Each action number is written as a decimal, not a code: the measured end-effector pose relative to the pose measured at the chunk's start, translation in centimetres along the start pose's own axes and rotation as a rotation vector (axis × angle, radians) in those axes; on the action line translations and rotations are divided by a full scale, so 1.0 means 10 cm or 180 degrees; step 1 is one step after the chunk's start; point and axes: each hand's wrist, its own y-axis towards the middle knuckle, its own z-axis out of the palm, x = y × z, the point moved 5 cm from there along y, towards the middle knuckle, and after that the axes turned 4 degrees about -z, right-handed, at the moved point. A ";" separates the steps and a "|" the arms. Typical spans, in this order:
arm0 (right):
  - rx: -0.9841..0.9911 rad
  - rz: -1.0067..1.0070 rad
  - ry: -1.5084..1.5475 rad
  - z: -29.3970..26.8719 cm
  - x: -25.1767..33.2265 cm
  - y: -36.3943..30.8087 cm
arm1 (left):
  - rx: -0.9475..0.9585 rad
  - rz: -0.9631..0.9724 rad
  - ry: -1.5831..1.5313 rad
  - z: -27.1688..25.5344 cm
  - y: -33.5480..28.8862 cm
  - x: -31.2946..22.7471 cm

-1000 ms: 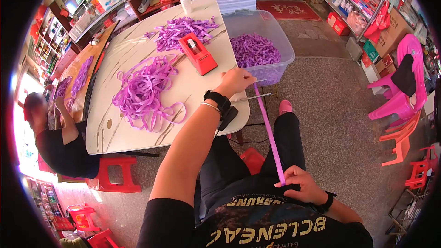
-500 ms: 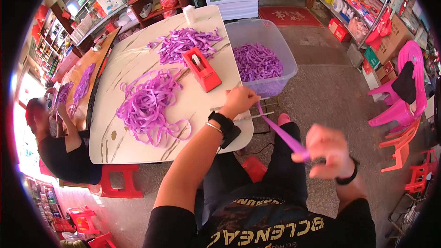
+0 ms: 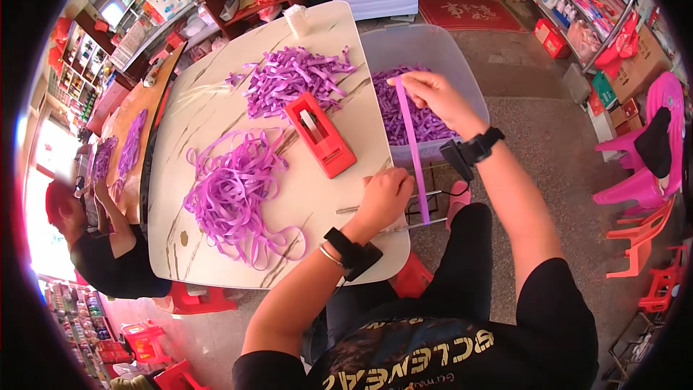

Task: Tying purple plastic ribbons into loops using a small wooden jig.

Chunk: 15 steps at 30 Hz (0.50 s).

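My right hand [image 3: 435, 97] is raised over a clear plastic bin [image 3: 462, 65] and pinches the top end of a long purple ribbon strip [image 3: 413, 152]. The strip hangs straight down past the table's near right edge. My left hand [image 3: 385, 198] rests closed at that edge of the white marble-look table [image 3: 209, 112], next to the strip's lower part. Two thin metal blades [image 3: 422, 209], which look like scissors, stick out to the right from under it. Both wrists wear black watches.
On the table lie a red dispenser-like tool [image 3: 321, 134], a loose tangle of long purple ribbon [image 3: 231, 191] and a heap of cut pieces [image 3: 292, 78]. The bin holds more cut pieces. Another person [image 3: 94, 245] sits at the left. Pink chairs [image 3: 642, 166] stand at the right.
My right hand has lifted the purple strip from my lap up and forward to above the bin. My left hand has stayed at the table edge.
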 end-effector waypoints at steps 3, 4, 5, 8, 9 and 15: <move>0.0072 0.0463 0.0181 -0.04 -0.61 0.05 | -0.0069 0.0071 -0.0073 -0.05 0.02 -0.06; 0.0084 0.0475 0.0214 -0.03 -0.75 0.05 | -0.0093 0.0159 -0.0113 -0.08 0.02 -0.09; 0.0048 0.0651 0.0158 -0.02 -0.90 0.02 | -0.0081 0.0133 -0.0104 -0.08 0.02 -0.08; -0.0124 0.0905 0.0064 0.00 -1.33 -0.14 | -0.0071 0.0085 -0.0174 -0.09 0.02 -0.11; -0.0112 0.1155 0.0126 0.02 -1.46 -0.24 | -0.0041 -0.0001 -0.0223 -0.11 0.01 -0.13; -0.0200 0.1356 -0.0250 0.12 -2.01 -0.92 | 0.0038 0.0146 -0.0194 -0.04 0.02 -0.12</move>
